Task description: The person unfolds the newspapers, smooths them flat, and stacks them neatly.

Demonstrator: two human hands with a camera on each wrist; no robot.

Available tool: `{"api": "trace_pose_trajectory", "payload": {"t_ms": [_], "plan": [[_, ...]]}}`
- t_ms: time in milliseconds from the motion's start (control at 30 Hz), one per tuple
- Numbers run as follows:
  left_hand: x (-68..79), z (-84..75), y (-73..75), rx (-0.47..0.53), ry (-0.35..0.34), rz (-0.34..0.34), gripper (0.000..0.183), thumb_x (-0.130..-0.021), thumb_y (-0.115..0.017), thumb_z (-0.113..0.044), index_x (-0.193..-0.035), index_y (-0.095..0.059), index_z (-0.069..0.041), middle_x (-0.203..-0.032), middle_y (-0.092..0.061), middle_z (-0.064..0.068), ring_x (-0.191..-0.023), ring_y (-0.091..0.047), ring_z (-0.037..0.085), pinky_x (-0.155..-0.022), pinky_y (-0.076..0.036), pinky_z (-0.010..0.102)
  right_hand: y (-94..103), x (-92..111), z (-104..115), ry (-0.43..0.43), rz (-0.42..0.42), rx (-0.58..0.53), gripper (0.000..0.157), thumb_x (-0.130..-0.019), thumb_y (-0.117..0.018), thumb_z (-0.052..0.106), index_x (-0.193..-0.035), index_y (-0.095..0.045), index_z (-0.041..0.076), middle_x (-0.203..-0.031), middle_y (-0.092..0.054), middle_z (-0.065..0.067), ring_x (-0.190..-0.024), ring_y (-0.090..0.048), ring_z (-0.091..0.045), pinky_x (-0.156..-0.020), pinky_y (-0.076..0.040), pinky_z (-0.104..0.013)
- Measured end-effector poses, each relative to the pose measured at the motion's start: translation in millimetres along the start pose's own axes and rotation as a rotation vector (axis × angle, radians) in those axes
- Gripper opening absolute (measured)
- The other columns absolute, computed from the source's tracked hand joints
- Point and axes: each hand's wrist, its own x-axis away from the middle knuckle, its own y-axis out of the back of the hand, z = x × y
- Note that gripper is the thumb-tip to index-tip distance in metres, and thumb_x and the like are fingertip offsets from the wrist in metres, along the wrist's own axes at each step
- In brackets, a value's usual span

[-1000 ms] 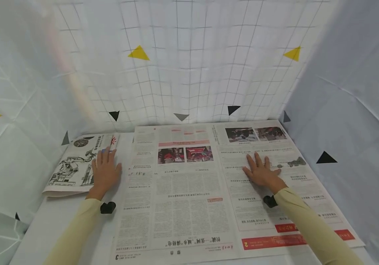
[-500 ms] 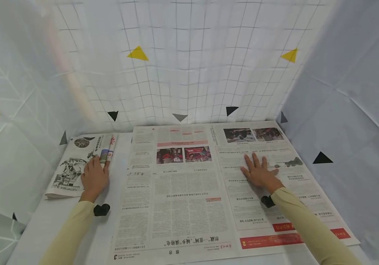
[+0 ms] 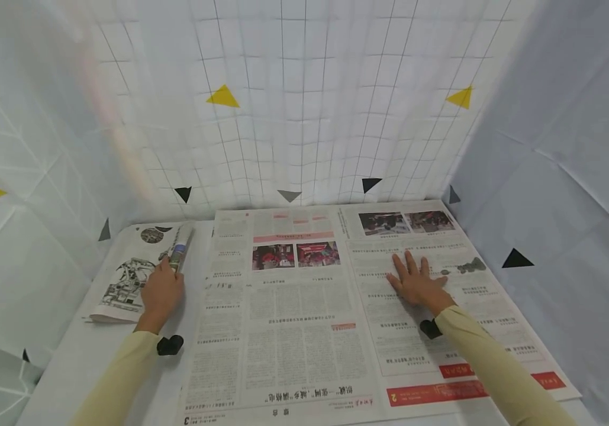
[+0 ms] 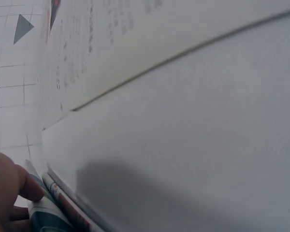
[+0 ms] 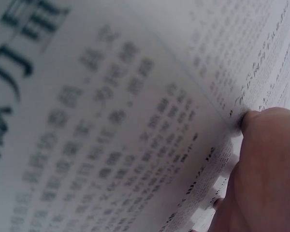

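At the left of the head view, a folded newspaper (image 3: 125, 269) with a black line drawing lies on the white table (image 3: 107, 355). My left hand (image 3: 161, 293) pinches its right edge, which is lifted and curling up. In the left wrist view the thumb (image 4: 31, 188) presses on the folded layers (image 4: 53, 210). A large newspaper sheet (image 3: 304, 302) is spread out flat in the middle and right. On its right half rests my right hand (image 3: 417, 284), palm down with fingers spread.
White grid-patterned sheeting (image 3: 299, 118) with yellow and dark triangles rises behind the table. Grey-white side sheets (image 3: 565, 177) close in left and right. A strip of bare table runs between the folded newspaper and the spread sheet.
My left hand has moved left from lying open across the folded newspaper's edge to pinching that edge, which has come up. The right hand has stayed on the spread sheet.
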Motion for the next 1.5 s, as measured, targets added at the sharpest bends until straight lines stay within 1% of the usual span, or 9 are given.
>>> {"api": "trace_pose_trajectory", "payload": {"t_ms": [133,233,333,500,667,933,1133,1300,1500], "plan": [[2.8,-9.4,-0.8,0.027,-0.019,0.015,0.06,-0.106,-0.039,-0.018,-0.158,-0.025,0.01,-0.151,-0.043,0.037,-0.124,-0.056,0.055,-0.096,-0.05,0.067,-1.2,1,-1,-0.008,-0.003,-0.001,0.077,-0.109,-0.026,0.058,-0.166,0.001,0.015,-0.172,0.015,-0.022,-0.154,0.014,-0.06,-0.101,0.001,-0.095],[4.9,-16.9,-2.0,0.031,-0.033,0.02,0.06,-0.106,-0.038,-0.018,-0.158,-0.026,0.009,-0.153,-0.043,0.035,-0.119,-0.059,0.054,-0.093,-0.051,0.065,-0.3,2,0,-0.016,-0.004,-0.001,0.077,-0.109,-0.027,0.057,-0.166,0.001,0.015,-0.172,0.015,-0.022,-0.154,0.014,-0.059,-0.102,0.001,-0.095],[6.4,-24.7,-3.3,0.037,-0.05,0.001,0.06,-0.106,-0.039,-0.018,-0.158,-0.027,0.008,-0.153,-0.043,0.035,-0.115,-0.062,0.052,-0.089,-0.053,0.063,0.0,2,1,-0.016,-0.008,-0.001,0.077,-0.109,-0.027,0.058,-0.166,0.0,0.015,-0.172,0.014,-0.021,-0.155,0.013,-0.059,-0.103,0.001,-0.094],[4.9,-34.8,-6.5,0.067,-0.081,-0.032,0.058,-0.106,-0.039,-0.018,-0.158,-0.029,0.007,-0.154,-0.042,0.034,-0.12,-0.06,0.052,-0.092,-0.052,0.063,1.0,4,4,-0.013,-0.012,-0.005,0.076,-0.109,-0.027,0.057,-0.166,0.0,0.015,-0.172,0.013,-0.022,-0.155,0.013,-0.059,-0.104,0.0,-0.094],[6.2,-48.2,-10.3,0.104,-0.1,-0.013,0.059,-0.106,-0.04,-0.019,-0.158,-0.028,0.007,-0.154,-0.041,0.033,-0.123,-0.058,0.052,-0.095,-0.052,0.064,1.7,6,3,-0.011,-0.018,0.0,0.076,-0.109,-0.027,0.057,-0.166,-0.001,0.014,-0.172,0.011,-0.022,-0.154,0.011,-0.06,-0.104,-0.002,-0.094],[7.0,-80.0,-24.4,0.141,-0.188,0.036,0.058,-0.107,-0.043,-0.022,-0.157,-0.032,0.006,-0.153,-0.045,0.033,-0.13,-0.056,0.05,-0.102,-0.049,0.065,0.8,3,-1,-0.013,-0.023,0.015,0.077,-0.109,-0.025,0.058,-0.166,0.001,0.014,-0.172,0.013,-0.022,-0.155,0.011,-0.06,-0.103,-0.003,-0.094],[8.5,-104.2,-30.6,0.205,-0.246,0.029,0.056,-0.106,-0.049,-0.022,-0.153,-0.039,0.007,-0.144,-0.054,0.032,-0.121,-0.062,0.047,-0.096,-0.053,0.06,1.1,5,2,-0.005,-0.027,0.015,0.076,-0.109,-0.028,0.056,-0.166,-0.002,0.013,-0.172,0.01,-0.024,-0.154,0.009,-0.061,-0.102,-0.004,-0.095],[11.0,-123.6,-37.4,0.232,-0.258,0.047,0.061,-0.104,-0.055,-0.024,-0.154,-0.038,0.006,-0.14,-0.06,0.03,-0.122,-0.063,0.045,-0.099,-0.052,0.059,3.0,5,3,-0.008,-0.023,0.013,0.076,-0.109,-0.029,0.056,-0.166,-0.002,0.013,-0.172,0.01,-0.024,-0.154,0.009,-0.061,-0.102,-0.004,-0.095],[16.5,-148.2,-47.7,0.215,-0.265,0.043,0.065,-0.1,-0.062,-0.024,-0.155,-0.04,0.004,-0.132,-0.068,0.025,-0.108,-0.07,0.041,-0.087,-0.057,0.056,1.2,5,0,0.004,-0.026,0.017,0.077,-0.109,-0.027,0.057,-0.167,-0.001,0.014,-0.172,0.01,-0.023,-0.155,0.009,-0.06,-0.103,-0.004,-0.095]]}}
